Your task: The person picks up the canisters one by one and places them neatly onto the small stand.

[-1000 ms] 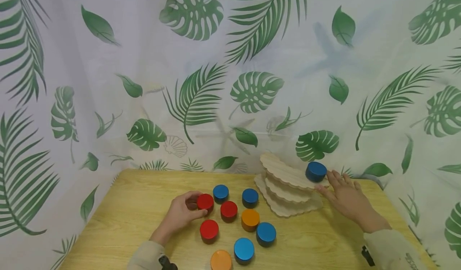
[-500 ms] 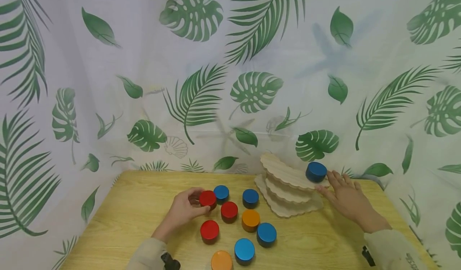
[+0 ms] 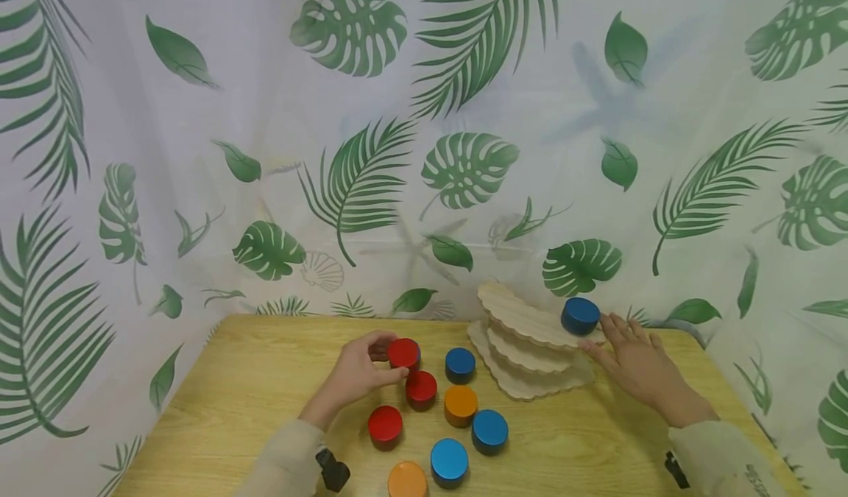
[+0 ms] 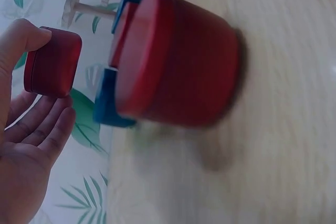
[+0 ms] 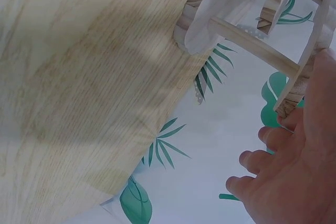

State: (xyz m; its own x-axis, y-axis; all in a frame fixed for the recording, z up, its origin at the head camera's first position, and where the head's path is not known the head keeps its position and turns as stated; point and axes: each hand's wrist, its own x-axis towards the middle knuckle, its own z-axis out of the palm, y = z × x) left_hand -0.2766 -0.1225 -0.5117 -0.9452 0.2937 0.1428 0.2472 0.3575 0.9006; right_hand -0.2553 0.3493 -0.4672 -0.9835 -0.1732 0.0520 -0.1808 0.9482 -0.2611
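Note:
My left hand pinches a small round red tin between thumb and fingers, held up off the table. Behind that tin, in the head view, a blue tin is almost wholly hidden. In the left wrist view the held red tin shows a lid seam near one end. At the back right stands a pale wooden tiered stand with wavy edges. A dark blue tin sits near the right end of its top tier. There my right hand holds the tier's end, thumb on it and a finger against its edge.
Loose on the table are a red tin, another red tin, a blue tin, an orange tin and several others nearer the front. A leaf-patterned curtain hangs behind the table's back edge.
My left hand has carried the red tin to the right and farther back, so that it now covers most of a blue tin. The right hand and the stand stay where they were.

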